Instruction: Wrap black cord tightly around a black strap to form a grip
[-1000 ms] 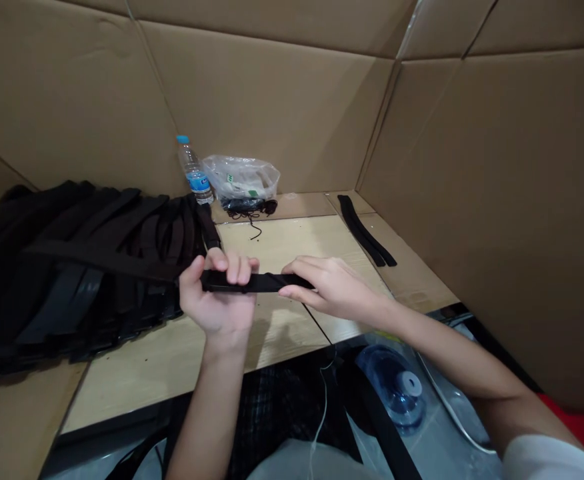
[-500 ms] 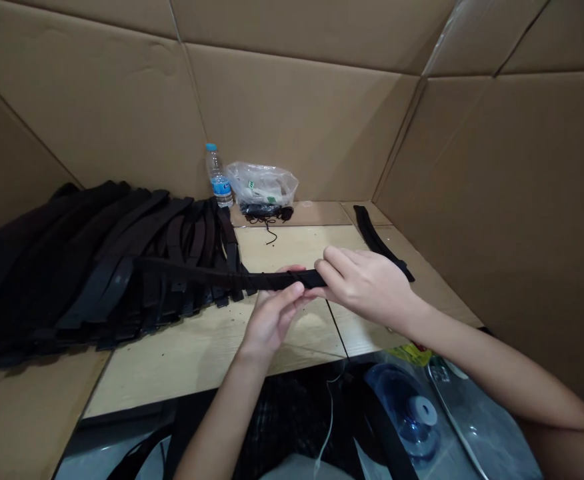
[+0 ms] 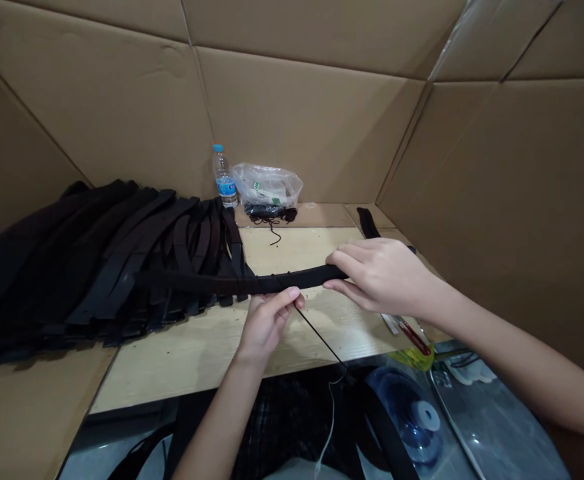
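Observation:
A long black padded strip [image 3: 306,277] runs sideways across the middle of the head view, its left part over a pile of similar strips [image 3: 97,267]. My right hand [image 3: 377,275] is closed round the strip's right end, thumb below and fingers above. Under the middle of the strip, my left hand [image 3: 271,321] pinches a thin black cord [image 3: 321,334] between thumb and fingers. From that pinch the cord slants down to the table's front edge. Turns of cord show round the strip just above my left thumb. Some left fingers are hidden behind it.
At the back stand a water bottle [image 3: 225,180] and a clear plastic bag [image 3: 268,187] beside tangled dark cord [image 3: 288,215]. Another black strip [image 3: 369,223] lies behind my right hand. A red-handled tool [image 3: 415,337] lies near the front edge. Cardboard walls [image 3: 302,113] enclose the table.
My hands have moved apart: the right has slid right along the strip, while the left has dropped slightly below it. The cord now stretches from my left fingers, and the red-handled tool is uncovered.

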### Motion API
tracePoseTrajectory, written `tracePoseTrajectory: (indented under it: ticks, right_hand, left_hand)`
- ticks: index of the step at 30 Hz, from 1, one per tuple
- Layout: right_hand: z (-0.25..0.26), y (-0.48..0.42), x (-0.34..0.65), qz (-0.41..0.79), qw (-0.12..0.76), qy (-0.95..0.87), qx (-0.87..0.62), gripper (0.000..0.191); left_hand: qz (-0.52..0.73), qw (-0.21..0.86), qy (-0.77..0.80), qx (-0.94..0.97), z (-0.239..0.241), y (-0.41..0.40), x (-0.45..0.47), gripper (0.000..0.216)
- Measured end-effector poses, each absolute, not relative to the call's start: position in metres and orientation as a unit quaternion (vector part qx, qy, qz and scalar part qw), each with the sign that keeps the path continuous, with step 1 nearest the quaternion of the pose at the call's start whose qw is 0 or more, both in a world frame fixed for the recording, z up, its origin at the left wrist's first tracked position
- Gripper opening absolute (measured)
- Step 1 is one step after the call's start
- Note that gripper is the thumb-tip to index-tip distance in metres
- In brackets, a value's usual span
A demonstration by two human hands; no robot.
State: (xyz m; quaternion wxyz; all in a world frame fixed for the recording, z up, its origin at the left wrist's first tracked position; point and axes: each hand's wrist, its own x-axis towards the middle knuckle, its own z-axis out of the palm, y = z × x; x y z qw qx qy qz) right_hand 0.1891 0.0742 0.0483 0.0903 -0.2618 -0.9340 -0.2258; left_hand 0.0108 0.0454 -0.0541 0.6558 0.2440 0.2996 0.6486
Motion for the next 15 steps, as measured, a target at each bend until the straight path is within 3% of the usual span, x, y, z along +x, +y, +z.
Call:
tracePoseTrajectory:
  ticks: [6,15]
  right_hand:
    - [0.049,0.073,0.198,-0.235,0.101,-0.925,-0.281,0.047]
    - [0.031,0.069,0.204,-0.251,0.165,-0.9,-0.317,0.047]
  left_hand:
    - [0.698,0.604,0.321,0.212,-0.063,0.05,0.003,0.022]
    - [0.713,0.615,0.293,0.166,-0.063,0.049,0.003,0.036]
